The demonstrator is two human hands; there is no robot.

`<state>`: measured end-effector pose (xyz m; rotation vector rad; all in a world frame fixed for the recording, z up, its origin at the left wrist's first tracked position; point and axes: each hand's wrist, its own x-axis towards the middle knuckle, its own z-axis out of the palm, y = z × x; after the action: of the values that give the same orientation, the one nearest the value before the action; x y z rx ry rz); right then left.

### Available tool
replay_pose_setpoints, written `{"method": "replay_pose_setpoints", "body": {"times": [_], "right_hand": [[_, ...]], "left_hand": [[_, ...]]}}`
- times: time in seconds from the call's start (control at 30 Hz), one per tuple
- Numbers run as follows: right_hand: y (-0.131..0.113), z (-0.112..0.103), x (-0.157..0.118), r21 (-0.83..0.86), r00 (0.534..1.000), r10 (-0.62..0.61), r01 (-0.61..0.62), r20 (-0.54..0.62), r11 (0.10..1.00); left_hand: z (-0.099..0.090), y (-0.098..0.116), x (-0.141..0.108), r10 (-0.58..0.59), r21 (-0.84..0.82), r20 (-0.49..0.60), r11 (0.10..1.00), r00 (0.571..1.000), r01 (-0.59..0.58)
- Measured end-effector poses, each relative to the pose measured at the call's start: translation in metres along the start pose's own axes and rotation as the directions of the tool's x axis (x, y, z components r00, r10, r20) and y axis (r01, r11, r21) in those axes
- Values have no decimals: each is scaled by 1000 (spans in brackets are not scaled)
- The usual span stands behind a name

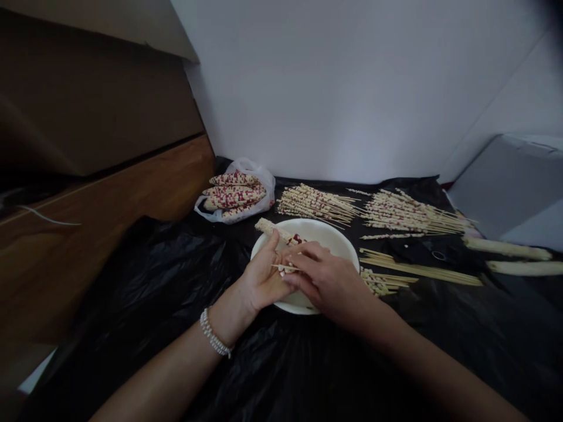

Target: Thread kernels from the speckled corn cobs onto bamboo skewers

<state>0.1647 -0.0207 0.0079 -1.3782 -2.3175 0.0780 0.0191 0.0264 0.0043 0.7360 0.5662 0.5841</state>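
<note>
My left hand [266, 275] is turned palm up over a white bowl [352, 249], its thumb raised and its fingers stretched out flat. Above that palm, my right hand [329, 278] pinches a thin wooden skewer [276, 266]. A few pale and dark red corn kernels [284, 271] show at the skewer; whether some also lie on the left palm, I cannot tell. Behind the left thumb a partly stripped corn cob [268, 227] leans across the bowl's far rim. Dark red kernels show beside it. The right fingers partly hide the bowl's inside.
A white plastic bag [267, 176] holds several speckled corn cobs [237, 196]. Kernel-threaded skewers lie in piles at the back middle [312, 202] and back right [400, 214]. Bare skewers [431, 271] and stripped cobs [528, 268] lie rightward on black plastic sheeting [176, 281].
</note>
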Motion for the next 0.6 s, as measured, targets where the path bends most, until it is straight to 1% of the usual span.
{"method": "replay_pose_setpoints", "body": {"times": [0.03,0.1,0.13,0.2,0.3,0.4,0.5,0.6], "right_hand": [[1,2,-1,-55,1000,5,-5,-2,998],[6,4,-3,-134,999,27,-29,-18,991],[9,3,-3,-150,999,39,-43,-35,988],[15,-2,-4,-157,994,64,-77,-84,985],[23,-14,-6,-190,982,114,-142,-151,972],[26,-20,-9,-239,976,137,-175,-167,955],[26,-15,-17,-299,970,134,-192,-202,935],[26,-7,-25,-330,955,90,-184,-281,926]], "left_hand": [[0,-1,0,-29,-68,-15,997,999,28],[1,-1,2,-106,-253,-52,963,993,90],[2,-1,2,-126,-307,-65,946,990,100],[4,0,2,-129,-362,-90,928,988,88],[6,3,1,-114,-359,-128,931,985,61],[5,6,-2,-84,-290,-150,956,985,37],[2,7,-4,-42,-213,-180,977,983,3],[0,5,-4,-17,-185,-199,983,980,-20]]}}
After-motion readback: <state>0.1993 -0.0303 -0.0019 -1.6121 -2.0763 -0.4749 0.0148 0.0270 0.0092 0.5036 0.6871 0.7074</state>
